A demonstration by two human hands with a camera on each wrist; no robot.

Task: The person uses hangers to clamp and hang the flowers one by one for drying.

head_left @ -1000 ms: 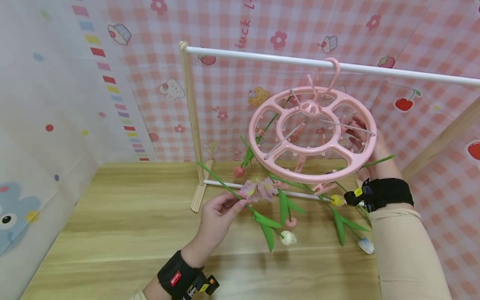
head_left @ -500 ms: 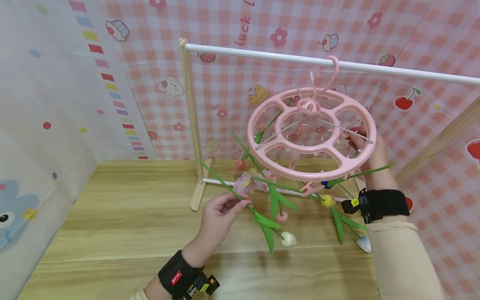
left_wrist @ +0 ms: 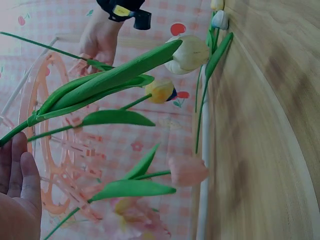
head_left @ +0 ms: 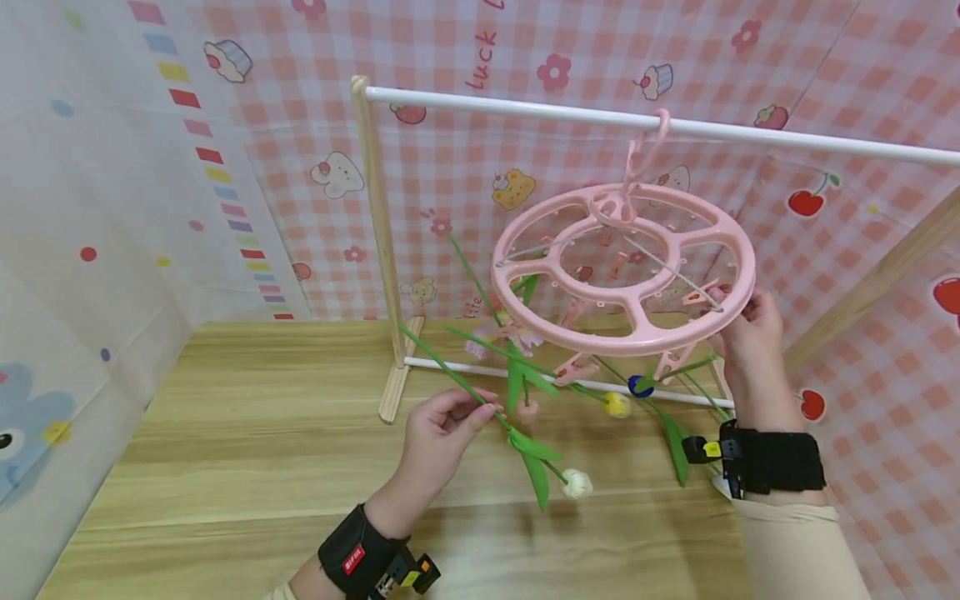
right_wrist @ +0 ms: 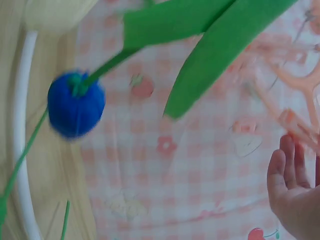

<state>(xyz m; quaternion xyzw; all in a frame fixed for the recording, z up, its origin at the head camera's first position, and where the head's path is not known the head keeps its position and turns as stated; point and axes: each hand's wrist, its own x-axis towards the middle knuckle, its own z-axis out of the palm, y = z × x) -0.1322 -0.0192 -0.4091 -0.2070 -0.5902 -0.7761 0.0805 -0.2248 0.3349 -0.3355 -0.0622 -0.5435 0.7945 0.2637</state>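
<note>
A round pink clip hanger (head_left: pixel 622 333) hangs by its hook from a white rail (head_left: pixel 487 104). Artificial flowers dangle from its clips: a yellow bud (head_left: pixel 617 405), a blue bud (head_left: pixel 640 386) and a pink one (head_left: pixel 527 408). My left hand (head_left: pixel 483 410) pinches the green stem of a flower with a white bud (head_left: pixel 576 482), below the hanger's left side. My right hand (head_left: pixel 723 304) holds the hanger's right rim beside a clip. In the left wrist view my left hand (left_wrist: pixel 17 200) lies by the stem, with the white bud (left_wrist: pixel 187 52) ahead. The right wrist view shows the blue bud (right_wrist: pixel 75 102) and my right fingers (right_wrist: pixel 287 170).
The rail rests on wooden posts (head_left: pixel 378 250) standing on a wooden tabletop (head_left: pixel 247 450). A lower white bar (head_left: pixel 450 367) runs between the posts. Pink checked sheeting (head_left: pixel 465 192) hangs behind and to the right. Another white-tipped flower (head_left: pixel 722 483) hangs near my right wrist.
The hanger has turned and tilted, carrying its flowers round. My right hand slid lower along the right rim. My left hand stays on the green stem.
</note>
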